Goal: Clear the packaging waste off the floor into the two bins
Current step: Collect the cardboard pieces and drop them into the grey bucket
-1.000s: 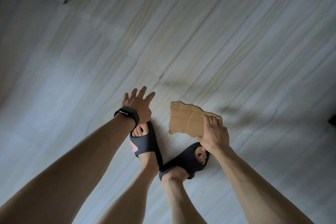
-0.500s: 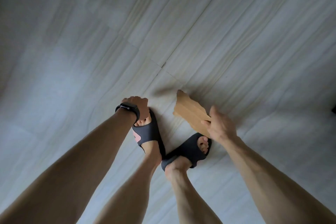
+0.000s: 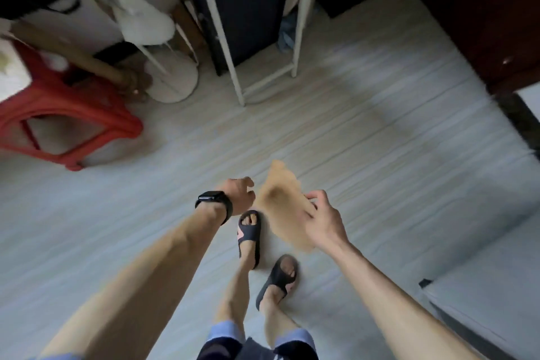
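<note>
Cardboard scrap (image 3: 282,207) pinched in right hand (image 3: 323,221); left hand (image 3: 238,194) beside edge.

My cardboard (image 3: 282,207) is plain tan. My watch (image 3: 214,202) is black. My sandals (image 3: 249,235) are black with pink. Floor (image 3: 380,155): pale grey streaks. Stool (image 3: 73,114): red.

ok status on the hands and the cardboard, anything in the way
Right hand shut on cardboard piece, lifted off floor. Left hand beside it, grip unclear. No bin in view; red stool far left.
</note>
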Motion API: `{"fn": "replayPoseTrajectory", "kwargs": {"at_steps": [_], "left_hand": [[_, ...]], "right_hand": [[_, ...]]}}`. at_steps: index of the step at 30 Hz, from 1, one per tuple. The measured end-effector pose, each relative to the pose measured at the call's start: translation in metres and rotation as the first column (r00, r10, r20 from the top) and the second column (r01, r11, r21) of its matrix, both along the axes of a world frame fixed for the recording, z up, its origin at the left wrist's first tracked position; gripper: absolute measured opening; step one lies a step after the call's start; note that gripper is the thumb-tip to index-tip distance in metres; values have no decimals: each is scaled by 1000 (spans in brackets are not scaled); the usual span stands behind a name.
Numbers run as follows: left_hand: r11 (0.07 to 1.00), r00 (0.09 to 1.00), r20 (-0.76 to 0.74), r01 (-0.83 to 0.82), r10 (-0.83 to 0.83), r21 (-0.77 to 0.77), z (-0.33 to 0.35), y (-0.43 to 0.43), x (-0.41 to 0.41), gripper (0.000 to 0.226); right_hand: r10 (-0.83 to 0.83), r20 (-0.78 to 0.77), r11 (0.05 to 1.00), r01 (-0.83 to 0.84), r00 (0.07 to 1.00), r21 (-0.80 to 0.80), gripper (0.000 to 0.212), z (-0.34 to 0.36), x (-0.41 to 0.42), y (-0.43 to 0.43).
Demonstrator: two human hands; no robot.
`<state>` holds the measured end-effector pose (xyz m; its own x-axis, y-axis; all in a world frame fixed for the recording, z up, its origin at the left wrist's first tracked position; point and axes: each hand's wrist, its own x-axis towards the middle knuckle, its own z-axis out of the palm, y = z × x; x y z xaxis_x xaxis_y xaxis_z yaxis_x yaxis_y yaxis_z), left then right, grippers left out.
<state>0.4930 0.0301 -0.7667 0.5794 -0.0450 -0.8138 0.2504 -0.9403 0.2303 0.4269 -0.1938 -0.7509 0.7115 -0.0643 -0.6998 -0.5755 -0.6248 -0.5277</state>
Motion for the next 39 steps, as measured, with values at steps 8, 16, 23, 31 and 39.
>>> {"fn": "replayPoseTrajectory", "kwargs": {"at_steps": [8,16,23,31,39], "left_hand": [[992,870,475,-107,128,-72,215,131,-103,56],[916,699,635,-399,328,-34,296,321,-232,58],[812,622,628,-584,468,-26,298,498,-357,65],[694,562,590,-720,579,5,299,668,-426,59],[540,458,564,-841,687,24,273,837,-413,55]], "right_hand": [[42,80,936,-67,996,345,31,208,-3,106],[396,189,784,-438,898,439,26,300,-39,325],[651,260,611,-696,713,378,26,307,-83,539],[752,304,505,-808,585,305,23,301,-109,746],[790,334,476,-857,514,196,24,266,-76,932]]}}
